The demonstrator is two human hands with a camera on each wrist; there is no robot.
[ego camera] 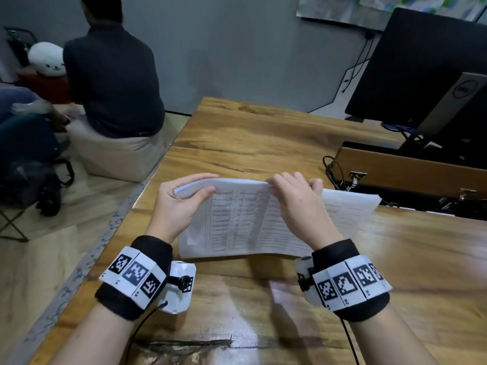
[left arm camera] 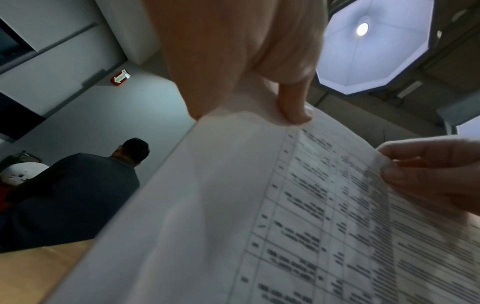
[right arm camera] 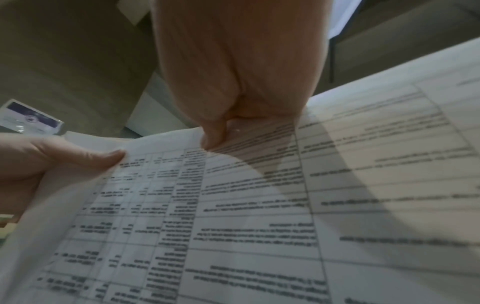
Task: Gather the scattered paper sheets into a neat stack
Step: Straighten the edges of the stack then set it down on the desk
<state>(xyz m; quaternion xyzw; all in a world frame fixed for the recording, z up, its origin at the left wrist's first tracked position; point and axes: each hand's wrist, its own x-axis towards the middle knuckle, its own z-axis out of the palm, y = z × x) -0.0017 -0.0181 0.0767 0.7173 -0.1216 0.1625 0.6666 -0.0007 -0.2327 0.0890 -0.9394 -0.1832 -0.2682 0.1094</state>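
Note:
A bundle of white paper sheets (ego camera: 237, 219) printed with tables is held tilted up over the wooden table (ego camera: 263, 133), its near edge just above the wood. My left hand (ego camera: 184, 196) grips the far left top corner, thumb on the printed face, fingers curled over the top edge. My right hand (ego camera: 292, 191) pinches the top edge near the middle. One sheet sticks out to the right (ego camera: 353, 206), out of line with the others. In the left wrist view my thumb (left arm camera: 296, 107) presses the sheets (left arm camera: 233, 205); the right wrist view shows the same sheets (right arm camera: 259, 205) from beneath my right hand (right arm camera: 215, 135).
A dark monitor (ego camera: 427, 69) on a stand and a brown box (ego camera: 408, 167) with cables stand at the back right of the table. A person in a dark shirt (ego camera: 113, 75) sits on a beige block left of the table, back turned. The table's left edge runs beside the floor.

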